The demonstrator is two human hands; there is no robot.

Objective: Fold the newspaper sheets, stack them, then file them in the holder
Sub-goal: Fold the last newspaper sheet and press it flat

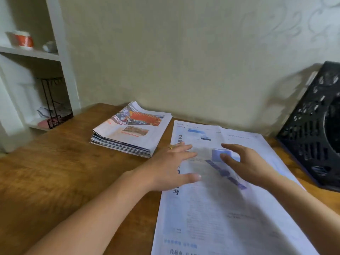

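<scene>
A large newspaper sheet [220, 208] lies spread flat on the wooden table [55, 172], running from the wall to the near edge. My left hand [171, 168] hovers over its left edge with fingers spread and straight, a ring on one finger. My right hand [244, 164] is above the middle of the sheet, fingers loosely extended, holding nothing. A stack of folded newspapers [130, 131] sits to the left of the sheet near the wall. The black perforated file holder [312, 126] stands at the right edge of the table.
A white shelf unit [36, 57] stands at the back left with a red and white cup [23, 40] and a black wire rack [53, 103]. The wall runs right behind the table. Bare wood lies to the left of the sheet.
</scene>
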